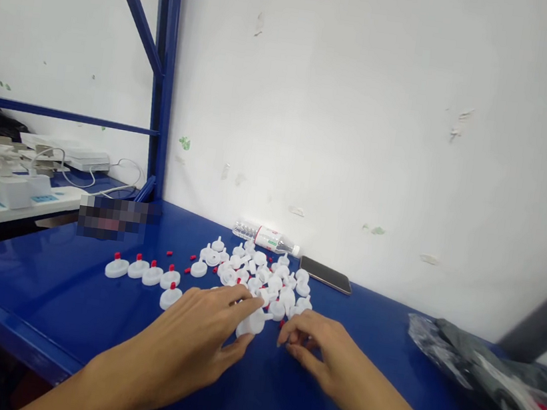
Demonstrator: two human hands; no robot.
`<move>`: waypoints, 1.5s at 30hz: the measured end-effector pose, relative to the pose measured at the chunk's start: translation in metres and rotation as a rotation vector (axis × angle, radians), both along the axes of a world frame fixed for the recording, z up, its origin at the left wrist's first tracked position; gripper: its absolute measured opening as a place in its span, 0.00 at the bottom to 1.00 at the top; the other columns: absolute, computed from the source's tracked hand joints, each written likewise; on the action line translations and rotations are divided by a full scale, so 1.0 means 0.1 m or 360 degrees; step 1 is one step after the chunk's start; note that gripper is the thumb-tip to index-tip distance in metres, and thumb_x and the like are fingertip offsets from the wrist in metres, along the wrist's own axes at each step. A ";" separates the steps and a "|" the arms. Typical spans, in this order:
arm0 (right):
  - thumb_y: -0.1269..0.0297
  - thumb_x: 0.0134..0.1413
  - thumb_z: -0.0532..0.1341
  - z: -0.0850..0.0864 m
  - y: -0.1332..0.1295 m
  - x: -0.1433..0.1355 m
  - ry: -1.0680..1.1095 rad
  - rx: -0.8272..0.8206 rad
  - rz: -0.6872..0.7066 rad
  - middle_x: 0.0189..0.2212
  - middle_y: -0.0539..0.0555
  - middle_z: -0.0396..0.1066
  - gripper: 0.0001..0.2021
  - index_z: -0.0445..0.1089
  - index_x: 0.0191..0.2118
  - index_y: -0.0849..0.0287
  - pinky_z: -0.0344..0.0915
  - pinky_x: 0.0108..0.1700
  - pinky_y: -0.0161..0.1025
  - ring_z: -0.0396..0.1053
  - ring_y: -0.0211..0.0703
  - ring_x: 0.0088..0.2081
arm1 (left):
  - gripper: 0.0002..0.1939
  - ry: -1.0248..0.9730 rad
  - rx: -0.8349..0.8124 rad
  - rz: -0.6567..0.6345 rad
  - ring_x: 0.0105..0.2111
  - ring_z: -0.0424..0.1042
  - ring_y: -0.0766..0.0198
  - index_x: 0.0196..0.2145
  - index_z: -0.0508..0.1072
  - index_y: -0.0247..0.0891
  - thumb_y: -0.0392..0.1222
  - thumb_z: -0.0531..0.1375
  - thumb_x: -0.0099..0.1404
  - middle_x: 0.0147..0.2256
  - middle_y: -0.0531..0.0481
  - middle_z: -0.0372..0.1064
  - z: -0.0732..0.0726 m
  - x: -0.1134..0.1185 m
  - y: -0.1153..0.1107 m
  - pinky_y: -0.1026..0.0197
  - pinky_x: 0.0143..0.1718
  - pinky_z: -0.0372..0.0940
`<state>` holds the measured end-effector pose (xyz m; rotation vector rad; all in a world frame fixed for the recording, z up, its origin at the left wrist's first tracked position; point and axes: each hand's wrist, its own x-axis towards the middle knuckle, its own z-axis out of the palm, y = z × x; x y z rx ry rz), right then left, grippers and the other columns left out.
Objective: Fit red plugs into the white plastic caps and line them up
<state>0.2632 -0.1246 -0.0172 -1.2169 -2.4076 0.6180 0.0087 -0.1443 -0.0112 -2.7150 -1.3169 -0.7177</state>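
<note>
My left hand [218, 322] is closed around a white nozzle cap [250, 323], a round disc whose thin spout points right toward my other hand. My right hand [316, 342] has its fingers curled inward just above the table. At its fingertips shows a small red tip cap [281, 325]; I cannot tell whether it is gripped or lies behind them. Beyond both hands spreads a heap of white nozzle caps [231, 273], with red tips scattered among them. To the left stand several white caps with red tips on their spouts [152, 274], in a loose row.
Behind the heap, a clear plastic bottle [269, 238] lies on the blue table [361, 384] by the wall, beside a phone [325, 274]. Plastic-wrapped grey material [488, 368] sits at right. A blue frame post [164, 83] and a power strip with chargers [17, 195] are left.
</note>
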 end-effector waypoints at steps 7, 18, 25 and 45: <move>0.65 0.66 0.58 0.15 -0.04 -0.08 0.0282 -0.0043 -0.0062 0.41 0.49 0.77 0.09 0.76 0.45 0.49 0.67 0.46 0.39 0.73 0.43 0.41 | 0.21 0.0011 -0.0038 -0.0028 0.44 0.77 0.54 0.58 0.67 0.46 0.36 0.56 0.69 0.49 0.48 0.74 0.03 0.03 -0.03 0.54 0.41 0.70; 0.56 0.58 0.67 0.23 -0.06 -0.12 0.0881 -0.0538 -0.0130 0.38 0.50 0.77 0.10 0.74 0.43 0.53 0.68 0.45 0.37 0.74 0.41 0.40 | 0.11 0.0110 -0.0140 -0.0026 0.37 0.77 0.57 0.49 0.70 0.45 0.36 0.56 0.69 0.43 0.51 0.73 0.07 0.08 -0.08 0.57 0.34 0.66; 0.57 0.55 0.70 0.19 -0.09 -0.21 0.0869 -0.0330 -0.0152 0.36 0.49 0.76 0.08 0.78 0.36 0.54 0.69 0.43 0.36 0.73 0.40 0.38 | 0.12 0.0121 -0.0208 -0.0047 0.38 0.76 0.58 0.49 0.69 0.46 0.36 0.56 0.69 0.43 0.52 0.73 0.08 0.11 -0.11 0.58 0.34 0.63; 0.66 0.50 0.71 0.13 -0.11 -0.32 0.1006 -0.0227 -0.0200 0.32 0.48 0.77 0.03 0.77 0.30 0.55 0.68 0.39 0.34 0.72 0.38 0.33 | 0.41 -0.0087 -0.0221 -0.0094 0.40 0.78 0.54 0.69 0.38 0.60 0.38 0.58 0.69 0.48 0.57 0.77 -0.01 0.14 -0.11 0.55 0.37 0.67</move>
